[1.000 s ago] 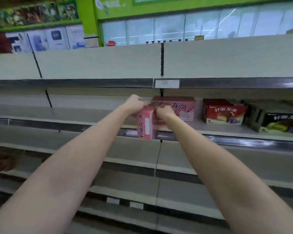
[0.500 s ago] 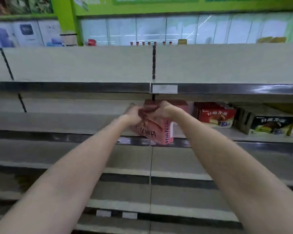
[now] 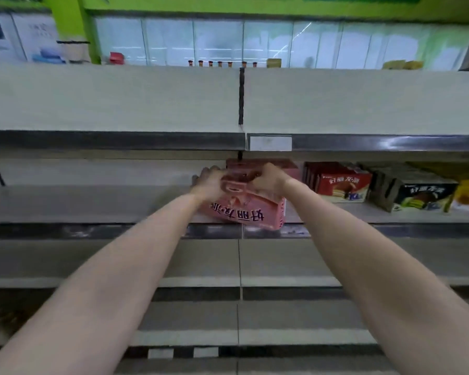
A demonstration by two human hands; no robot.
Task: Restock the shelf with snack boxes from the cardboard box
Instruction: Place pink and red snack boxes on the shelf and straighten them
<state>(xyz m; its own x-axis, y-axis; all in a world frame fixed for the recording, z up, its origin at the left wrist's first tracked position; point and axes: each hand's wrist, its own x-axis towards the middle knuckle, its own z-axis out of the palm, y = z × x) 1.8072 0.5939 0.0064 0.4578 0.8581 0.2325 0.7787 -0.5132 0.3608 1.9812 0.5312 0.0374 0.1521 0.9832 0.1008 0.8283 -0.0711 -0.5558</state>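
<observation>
while both arms reach level toward the middle tier, the pink rectangular cardboard snack box (image 3: 251, 209) is gripped at its upper end between the two hands, the left hand (image 3: 210, 182) curled round its left top corner and the right hand (image 3: 268, 180) curled over its right top edge. both hands are clamped on the box, fingers wrapped, none loose.

the box hangs just below and in front of the hands, at the front lip of the grey metal shelf (image 3: 92, 204), tilted, with its printed face turned to the camera and the lettering upside down. its long axis runs roughly left to right, sloping down toward the right, so the lower right corner dips over the dark shelf edge strip (image 3: 65, 230). whether any part already rests on the shelf i cannot tell.

directly behind the hands stands a matching pink box (image 3: 287, 165), and to its right a red snack box (image 3: 341, 182) and a dark green snack box (image 3: 423, 193). the open space lies left of the pink one, so the left hand is nearer it; the held box likely needs righting before it slides back.
</observation>
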